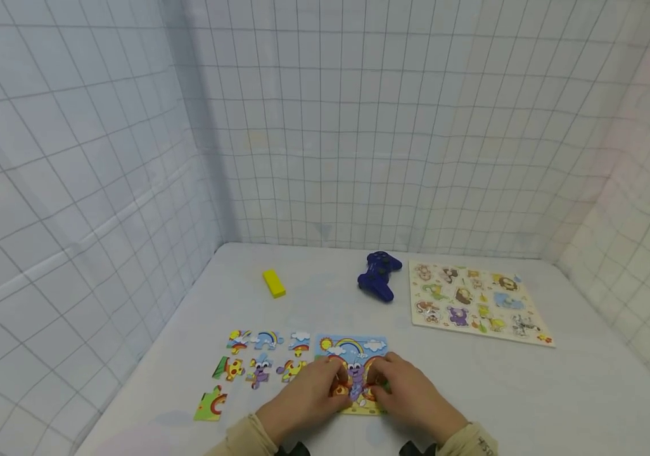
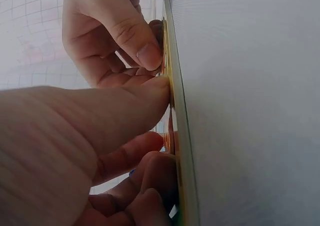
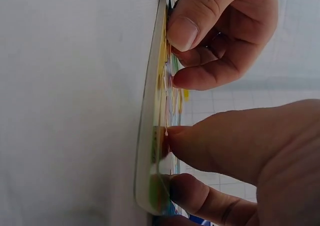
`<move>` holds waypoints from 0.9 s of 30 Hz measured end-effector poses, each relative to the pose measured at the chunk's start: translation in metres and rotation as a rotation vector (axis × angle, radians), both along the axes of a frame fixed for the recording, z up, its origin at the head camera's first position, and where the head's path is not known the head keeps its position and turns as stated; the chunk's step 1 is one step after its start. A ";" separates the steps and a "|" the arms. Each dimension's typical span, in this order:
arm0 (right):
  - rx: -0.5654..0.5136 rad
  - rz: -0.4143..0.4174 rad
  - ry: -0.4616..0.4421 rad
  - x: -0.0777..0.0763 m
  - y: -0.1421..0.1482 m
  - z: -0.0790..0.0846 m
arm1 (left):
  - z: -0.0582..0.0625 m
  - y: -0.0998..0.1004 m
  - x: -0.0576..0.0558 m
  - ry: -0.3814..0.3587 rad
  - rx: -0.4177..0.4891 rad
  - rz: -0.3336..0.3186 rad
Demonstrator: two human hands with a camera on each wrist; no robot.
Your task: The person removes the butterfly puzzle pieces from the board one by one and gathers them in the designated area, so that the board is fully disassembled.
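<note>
In front of me lies a small square puzzle picture (image 1: pixel 353 344), with a sun, a rainbow and a purple butterfly. My left hand (image 1: pixel 310 392) is over its left half, thumb and bent fingers touching the face. My right hand (image 1: pixel 413 396) touches the right half in much the same way. In the left wrist view the left thumb (image 2: pixel 150 95) presses close to the thin board (image 2: pixel 182 116). The right thumb (image 3: pixel 200 136) meets the board's face in the right wrist view. Whether either hand pinches a loose piece is hidden by the fingers.
Several loose jigsaw pieces (image 1: pixel 259 370) lie left of the picture. Farther back are a yellow block (image 1: pixel 274 283) and a blue game controller (image 1: pixel 379 277). An animal puzzle board (image 1: pixel 473 301) lies at the right. Grid-patterned white walls (image 1: pixel 359 126) stand behind and at both sides.
</note>
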State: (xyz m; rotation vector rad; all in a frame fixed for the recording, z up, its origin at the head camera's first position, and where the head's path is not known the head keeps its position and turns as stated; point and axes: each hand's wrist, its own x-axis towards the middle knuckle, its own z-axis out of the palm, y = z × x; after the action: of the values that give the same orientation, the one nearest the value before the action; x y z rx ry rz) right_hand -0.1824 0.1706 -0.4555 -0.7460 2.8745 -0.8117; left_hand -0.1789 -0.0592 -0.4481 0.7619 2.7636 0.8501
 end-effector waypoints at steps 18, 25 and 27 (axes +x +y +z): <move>-0.010 0.068 -0.053 0.000 0.005 0.009 | 0.000 0.001 0.000 -0.006 -0.002 0.012; 0.025 0.068 -0.127 0.002 0.006 0.011 | -0.001 0.000 0.002 0.048 0.014 0.008; 0.021 0.073 -0.111 0.003 0.006 0.010 | -0.002 -0.001 0.002 0.063 0.028 -0.002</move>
State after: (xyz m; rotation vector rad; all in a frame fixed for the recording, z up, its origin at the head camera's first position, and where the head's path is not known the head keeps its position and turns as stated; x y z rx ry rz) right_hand -0.1797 0.1762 -0.4450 -0.7729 2.7369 -0.7875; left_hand -0.1765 -0.0601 -0.4503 0.8093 2.8106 0.8809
